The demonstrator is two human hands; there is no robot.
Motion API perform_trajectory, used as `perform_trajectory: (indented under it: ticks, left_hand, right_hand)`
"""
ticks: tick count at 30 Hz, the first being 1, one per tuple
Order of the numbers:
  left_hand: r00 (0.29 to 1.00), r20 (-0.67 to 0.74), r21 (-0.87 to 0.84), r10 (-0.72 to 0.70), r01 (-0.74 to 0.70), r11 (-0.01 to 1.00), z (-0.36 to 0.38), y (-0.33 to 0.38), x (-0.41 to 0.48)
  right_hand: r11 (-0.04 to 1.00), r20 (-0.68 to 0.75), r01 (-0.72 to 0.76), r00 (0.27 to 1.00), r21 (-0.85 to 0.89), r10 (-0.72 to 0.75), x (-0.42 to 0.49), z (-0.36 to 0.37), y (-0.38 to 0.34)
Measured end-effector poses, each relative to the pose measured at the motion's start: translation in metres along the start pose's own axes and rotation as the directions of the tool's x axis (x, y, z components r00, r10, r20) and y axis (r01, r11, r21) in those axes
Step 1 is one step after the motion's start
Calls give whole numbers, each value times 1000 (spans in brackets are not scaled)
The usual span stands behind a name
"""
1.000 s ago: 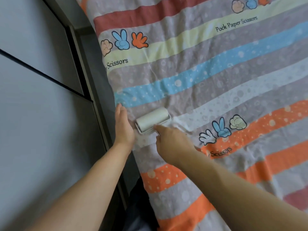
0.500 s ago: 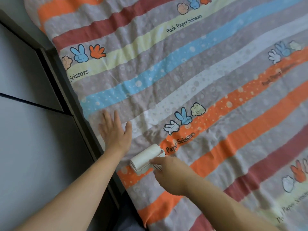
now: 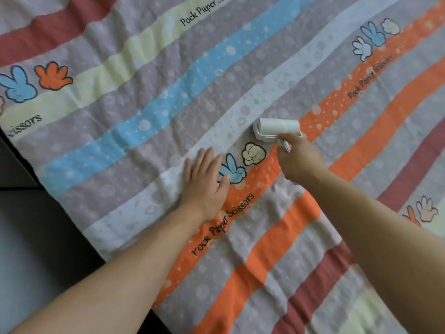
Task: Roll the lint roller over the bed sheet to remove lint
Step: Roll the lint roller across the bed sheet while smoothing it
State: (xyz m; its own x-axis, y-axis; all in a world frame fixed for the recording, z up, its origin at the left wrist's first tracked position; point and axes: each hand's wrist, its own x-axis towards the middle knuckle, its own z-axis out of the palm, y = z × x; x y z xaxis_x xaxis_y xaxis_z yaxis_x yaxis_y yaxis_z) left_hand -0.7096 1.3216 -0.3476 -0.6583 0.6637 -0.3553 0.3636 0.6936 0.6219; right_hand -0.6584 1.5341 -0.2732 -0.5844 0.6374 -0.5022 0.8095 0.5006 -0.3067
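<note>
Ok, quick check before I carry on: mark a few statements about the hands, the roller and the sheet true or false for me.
1. The right hand grips the lint roller by its handle. True.
2. The left hand is raised clear of the bed sheet. False: it lies flat on the sheet, fingers straight.
3. The roller's drum rests on a dark red stripe. False: it lies beside the dotted orange stripe, far from any red one.
4. The blue scissors print sits between the two hands. True.
</note>
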Motion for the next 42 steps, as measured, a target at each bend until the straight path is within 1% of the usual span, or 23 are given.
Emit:
perform_trajectory:
  ticks: [3, 6, 10, 13, 15, 18, 21, 23, 24, 25, 27, 30, 32, 34, 36, 38, 42]
  left_hand:
    - [997, 19, 58, -78, 77, 995, 14, 8, -3]
    - [986, 24, 79, -162, 160, 984, 23, 16, -11]
    - [979, 12, 125, -201, 198, 972, 34, 26, -23]
    - [958, 89, 170, -272, 254, 952, 44, 39, -43]
    - [945, 117, 216, -304, 275, 937, 51, 51, -60]
    - [935, 109, 288, -338, 296, 911, 65, 64, -71]
    - [929, 105, 339, -354, 301, 891, 79, 70, -77]
    - [934, 88, 360, -346, 294, 886, 89, 73, -79]
    - [937, 77, 365, -342, 293, 884, 95, 73, -81]
    - [939, 66, 366, -338, 292, 884, 99, 73, -81]
    - [941, 59, 357, -333, 291, 887, 106, 72, -82]
    - [949, 49, 383, -310, 269, 884, 117, 64, -83]
    - [959, 32, 416, -281, 243, 877, 124, 57, -84]
    - [970, -13, 432, -243, 224, 874, 131, 50, -82]
    - [973, -31, 424, -228, 220, 879, 133, 48, -80]
    - [974, -33, 413, -222, 216, 885, 135, 46, -79]
    - [975, -23, 404, -221, 211, 890, 133, 47, -81]
  right_hand:
    - [991, 28, 56, 998, -120, -53, 0, 8, 10]
    - [987, 91, 93, 993, -131, -81, -27, 16, 33]
    - [984, 170, 109, 982, -141, -85, -79, 21, 70]
    - [980, 254, 108, 965, -169, -63, -121, 28, 101]
    - [979, 316, 105, 948, -173, -46, -151, 33, 121]
    - [985, 353, 84, 935, -149, -26, -178, 32, 143]
    - [975, 423, 151, 904, -166, -68, -192, 21, 161]
    - [975, 463, 166, 883, -145, -81, -199, 4, 174]
    - [981, 457, 164, 884, -104, -100, -201, -6, 178]
    - [986, 422, 161, 898, -49, -125, -201, -17, 181]
    - [988, 291, 142, 945, 53, -151, -190, -33, 183]
    - [979, 88, 109, 988, 173, -126, -144, -39, 172]
    - [975, -11, 100, 995, 201, -100, -106, -34, 159]
    - [977, -93, 116, 991, 181, -100, -68, -30, 145]
    - [990, -119, 119, 987, 80, -109, -43, -26, 139]
    - [995, -83, 103, 991, -2, -103, -32, -22, 142]
    - [995, -53, 75, 995, -65, -79, -50, -5, 163]
